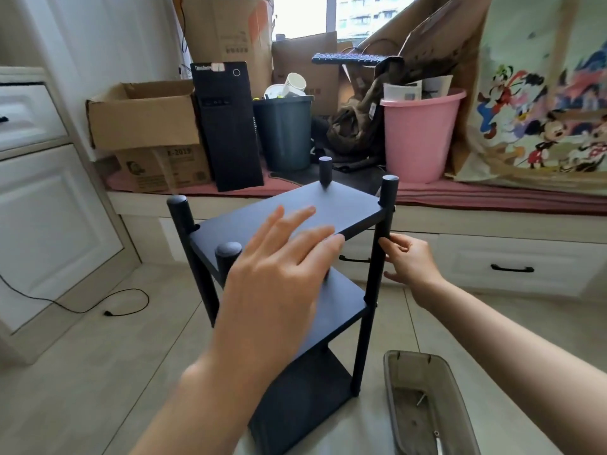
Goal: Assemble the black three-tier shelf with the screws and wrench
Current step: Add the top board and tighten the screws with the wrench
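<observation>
The black three-tier shelf (pixel 341 205) stands upright on the tiled floor in the middle of the view, with round posts at its corners. My left hand (pixel 279 274) hovers over the near part of the top board, fingers straight and spread, holding nothing. My right hand (pixel 410 261) is at the right front post (pixel 377 264), its fingers curled against the post just below the top board. A grey tray (pixel 460 382) on the floor at the lower right holds a screw (pixel 421 399) and a small white-tipped tool (pixel 438 444).
A window bench behind the shelf carries cardboard boxes (pixel 144 116), a black computer tower (pixel 226 126), a dark bin (pixel 284 133) and a pink bucket (pixel 418 136). White cabinets (pixel 39 208) stand at the left. A black cable (pixel 108 305) lies on the floor.
</observation>
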Demonstrator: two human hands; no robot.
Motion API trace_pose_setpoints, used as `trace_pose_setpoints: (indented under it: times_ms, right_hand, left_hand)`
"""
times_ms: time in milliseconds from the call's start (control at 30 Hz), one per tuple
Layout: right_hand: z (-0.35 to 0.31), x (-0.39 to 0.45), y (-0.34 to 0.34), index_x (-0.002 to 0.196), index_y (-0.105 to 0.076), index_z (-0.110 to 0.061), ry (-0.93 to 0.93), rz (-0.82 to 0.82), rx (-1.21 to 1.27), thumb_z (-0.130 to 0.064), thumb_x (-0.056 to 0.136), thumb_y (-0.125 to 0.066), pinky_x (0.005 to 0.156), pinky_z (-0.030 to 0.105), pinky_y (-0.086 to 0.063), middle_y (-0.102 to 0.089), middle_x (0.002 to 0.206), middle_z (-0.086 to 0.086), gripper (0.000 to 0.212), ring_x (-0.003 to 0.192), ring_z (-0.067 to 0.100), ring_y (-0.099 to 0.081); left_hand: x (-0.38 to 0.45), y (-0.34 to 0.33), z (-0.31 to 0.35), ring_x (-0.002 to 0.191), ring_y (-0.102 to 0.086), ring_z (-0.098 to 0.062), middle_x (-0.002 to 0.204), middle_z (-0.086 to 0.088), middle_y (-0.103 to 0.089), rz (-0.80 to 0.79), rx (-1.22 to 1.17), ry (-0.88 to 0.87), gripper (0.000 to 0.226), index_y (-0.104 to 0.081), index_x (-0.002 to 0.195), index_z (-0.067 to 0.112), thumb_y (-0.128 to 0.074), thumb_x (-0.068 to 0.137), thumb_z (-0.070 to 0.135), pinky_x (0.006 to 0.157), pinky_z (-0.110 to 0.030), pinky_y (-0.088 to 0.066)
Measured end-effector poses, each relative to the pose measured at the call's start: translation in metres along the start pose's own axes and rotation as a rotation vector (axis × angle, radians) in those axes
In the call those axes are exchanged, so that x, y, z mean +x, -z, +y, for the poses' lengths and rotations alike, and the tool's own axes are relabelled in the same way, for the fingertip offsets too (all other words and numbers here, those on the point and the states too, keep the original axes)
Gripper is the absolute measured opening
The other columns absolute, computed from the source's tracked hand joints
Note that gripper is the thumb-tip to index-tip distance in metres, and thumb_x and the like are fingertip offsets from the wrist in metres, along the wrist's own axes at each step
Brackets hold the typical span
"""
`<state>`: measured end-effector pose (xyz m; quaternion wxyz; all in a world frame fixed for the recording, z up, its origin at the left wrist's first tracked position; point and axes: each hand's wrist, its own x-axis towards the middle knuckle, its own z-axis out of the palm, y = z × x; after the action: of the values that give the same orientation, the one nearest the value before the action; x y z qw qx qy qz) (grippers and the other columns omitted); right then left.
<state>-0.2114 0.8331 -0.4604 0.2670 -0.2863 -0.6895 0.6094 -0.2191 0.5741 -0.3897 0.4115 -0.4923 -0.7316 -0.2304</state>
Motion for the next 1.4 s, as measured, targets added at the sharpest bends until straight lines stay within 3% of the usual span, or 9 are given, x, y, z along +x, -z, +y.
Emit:
trace_pose_setpoints:
  times_ms: [167, 233, 333, 500, 600, 700, 833, 1133, 1400]
  right_hand:
    - [0.012, -0.027, -0.002, 0.12, -0.059, -0.014, -0.138, -0.029, -0.035, -0.023, 0.1, -0.056, 0.066, 0.031, -0.056, -0.064, 0.116, 0.004, 0.022, 0.099, 0.017, -0.063]
    - [0.011, -0.042, -0.009, 0.121, -0.058, -0.008, -0.234, -0.079, 0.036, -0.029, 0.1, -0.055, 0.068, 0.038, -0.059, -0.063, 0.118, 0.007, 0.03, 0.104, 0.023, -0.064]
    - [-0.008, -0.062, -0.023, 0.113, -0.062, -0.004, -0.336, -0.251, 0.221, -0.036, 0.1, -0.055, 0.071, 0.043, -0.061, -0.071, 0.11, 0.011, 0.035, 0.096, 0.027, -0.072]
    - [-0.046, -0.087, -0.053, 0.12, -0.061, 0.0, -0.347, -0.581, 0.467, -0.041, 0.096, -0.059, 0.08, 0.049, -0.06, -0.073, 0.109, 0.017, 0.047, 0.101, 0.037, -0.071]
    - [-0.055, -0.095, -0.065, 0.122, -0.061, -0.003, -0.334, -0.658, 0.526, -0.033, 0.097, -0.06, 0.082, 0.048, -0.059, -0.072, 0.11, 0.022, 0.039, 0.102, 0.039, -0.07]
    - [-0.054, -0.092, -0.068, 0.124, -0.058, -0.002, -0.293, -0.595, 0.543, -0.02, 0.1, -0.056, 0.078, 0.042, -0.061, -0.073, 0.107, 0.02, 0.03, 0.098, 0.036, -0.072]
    - [-0.053, -0.078, -0.056, 0.12, -0.061, -0.004, -0.288, -0.496, 0.538, -0.02, 0.099, -0.057, 0.073, 0.042, -0.061, -0.074, 0.104, 0.017, 0.025, 0.094, 0.035, -0.073]
    - [-0.048, -0.06, -0.013, 0.099, -0.068, -0.006, -0.245, -0.334, 0.561, -0.03, 0.101, -0.053, 0.056, 0.03, -0.057, -0.075, 0.085, 0.011, 0.029, 0.069, 0.022, -0.073]
    - [-0.023, -0.088, 0.016, 0.116, -0.071, -0.018, -0.204, -0.463, 0.239, -0.046, 0.105, -0.034, 0.097, 0.042, -0.05, -0.074, 0.112, 0.006, 0.048, 0.105, 0.02, -0.07]
  left_hand:
    - [-0.007, 0.023, -0.039, 0.142, -0.041, -0.007, 0.141, 0.022, -0.053, -0.062, -0.336, 0.246, 0.063, -0.053, 0.144, 0.027, -0.078, 0.087, 0.015, 0.116, -0.041, -0.038]
    - [-0.017, 0.028, -0.049, 0.136, -0.044, 0.004, 0.139, 0.031, -0.052, -0.068, -0.467, 0.381, 0.076, -0.041, 0.15, 0.041, -0.077, 0.088, 0.019, 0.109, -0.021, -0.041]
    - [-0.035, 0.03, -0.061, 0.127, -0.05, 0.009, 0.127, 0.034, -0.06, -0.175, -0.564, 0.538, 0.088, -0.027, 0.154, 0.048, -0.077, 0.085, 0.024, 0.105, -0.015, -0.036]
    - [-0.056, 0.032, -0.075, 0.125, -0.046, 0.019, 0.126, 0.045, -0.054, -0.348, -0.507, 0.54, 0.067, -0.05, 0.139, 0.04, -0.079, 0.081, 0.027, 0.105, -0.004, -0.033]
    - [-0.057, 0.03, -0.077, 0.127, -0.049, 0.011, 0.13, 0.033, -0.057, -0.346, -0.471, 0.545, 0.063, -0.055, 0.136, 0.037, -0.081, 0.081, 0.021, 0.101, 0.0, -0.03]
    - [-0.054, 0.022, -0.067, 0.124, -0.054, -0.004, 0.127, 0.018, -0.062, -0.308, -0.468, 0.568, 0.063, -0.059, 0.136, 0.031, -0.083, 0.079, 0.02, 0.103, -0.005, -0.031]
    - [-0.043, 0.001, -0.034, 0.117, -0.057, -0.012, 0.116, 0.012, -0.066, -0.167, -0.378, 0.529, 0.062, -0.063, 0.133, 0.016, -0.086, 0.075, 0.021, 0.12, -0.039, -0.029]
    - [-0.012, -0.051, 0.035, 0.111, -0.065, -0.023, 0.107, 0.001, -0.074, -0.125, -0.111, 0.357, 0.066, -0.065, 0.133, 0.013, -0.08, 0.077, 0.045, 0.122, -0.053, -0.021]
    - [0.003, -0.063, 0.035, 0.117, -0.062, -0.025, 0.117, 0.002, -0.072, -0.2, -0.139, 0.275, 0.056, -0.072, 0.119, 0.02, -0.063, 0.079, 0.059, 0.122, -0.058, -0.015]
